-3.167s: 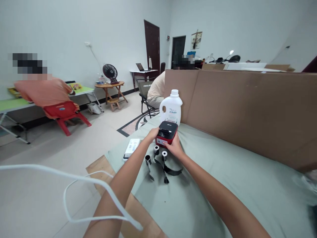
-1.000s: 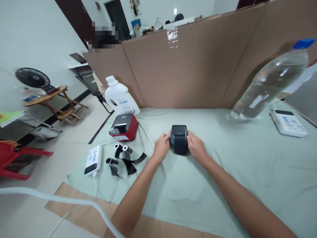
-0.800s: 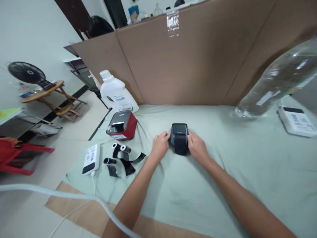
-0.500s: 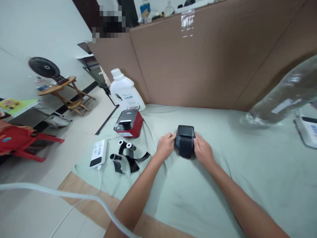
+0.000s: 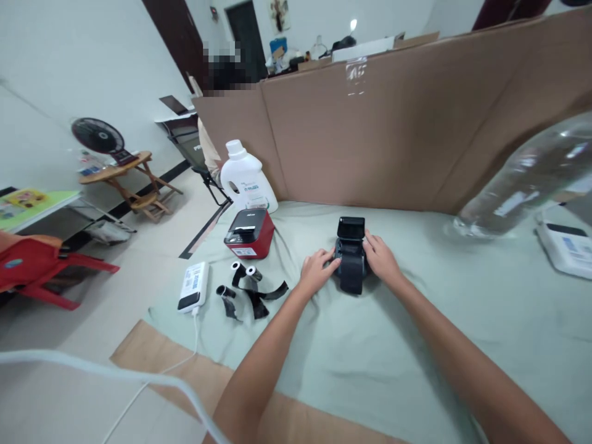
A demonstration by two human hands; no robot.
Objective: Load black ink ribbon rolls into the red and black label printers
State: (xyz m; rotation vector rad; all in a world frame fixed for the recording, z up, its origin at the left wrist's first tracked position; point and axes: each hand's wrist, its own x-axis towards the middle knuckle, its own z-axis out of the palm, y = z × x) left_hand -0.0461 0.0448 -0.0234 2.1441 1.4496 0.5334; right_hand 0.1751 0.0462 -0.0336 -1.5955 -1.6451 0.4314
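Note:
A small black portable printer (image 5: pixel 351 228) sits on the pale green cloth in front of me, its lid raised. A wide black strip (image 5: pixel 352 274) hangs out of its front towards me. My left hand (image 5: pixel 318 270) grips the printer's left side, the thumb reaching to its edge. On the opposite side, my right hand (image 5: pixel 382 256) holds the printer near the lid's hinge, fingers pressed against it. Left of my hands lie several small rolls (image 5: pixel 226 292) with loose black strips (image 5: pixel 259 302).
A red and black printer (image 5: pixel 259 237) stands left, with a white detergent bottle (image 5: pixel 252 182) behind it. A white power bank (image 5: pixel 193 287) has a cable running towards me. A cardboard panel (image 5: pixel 370 142) closes the back. A clear plastic bottle (image 5: pixel 522 179) leans at right.
The small black printer's lid has swung up from closed to open. My hands stay on both sides of it. The camera view has tilted slightly upward.

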